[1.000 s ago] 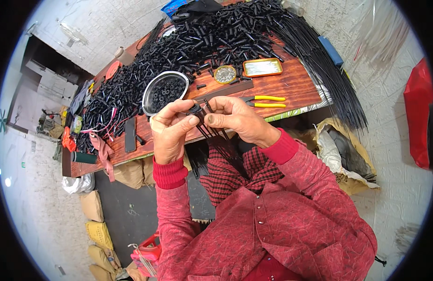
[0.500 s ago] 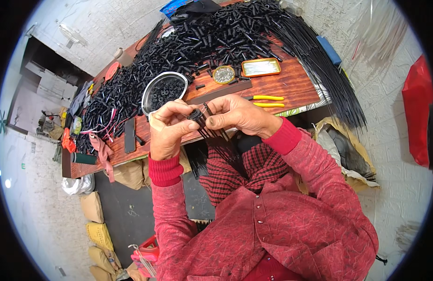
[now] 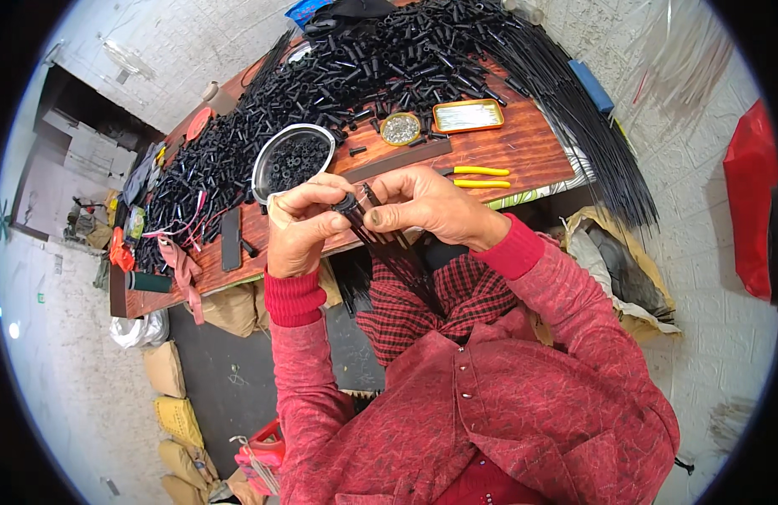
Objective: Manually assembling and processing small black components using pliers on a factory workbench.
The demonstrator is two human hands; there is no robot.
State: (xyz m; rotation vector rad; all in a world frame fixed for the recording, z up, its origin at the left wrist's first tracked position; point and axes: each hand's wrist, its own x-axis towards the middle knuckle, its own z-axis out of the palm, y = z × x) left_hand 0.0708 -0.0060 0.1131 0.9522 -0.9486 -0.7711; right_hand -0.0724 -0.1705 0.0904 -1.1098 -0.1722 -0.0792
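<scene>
Above the wooden tabletop (image 3: 524, 151), the left hand (image 3: 301, 227) and right hand (image 3: 423, 202) meet, fingers pinching one small black tube (image 3: 349, 204) at the tip of a bundle of thin black rods (image 3: 393, 257). Both look light and stiff, best gripped near the tip. Countless tubes (image 3: 389, 59) heap behind one metal bowl (image 3: 292, 160), two yellow-handled tools (image 3: 482, 177)

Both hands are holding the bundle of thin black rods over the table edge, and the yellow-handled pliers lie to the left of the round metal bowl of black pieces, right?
Not quite. In the head view the yellow-handled pliers lie to the right of the round metal bowl of black pieces, not left. The rest holds: the left hand and right hand both hold the bundle of thin black rods over the wooden table edge.
</scene>
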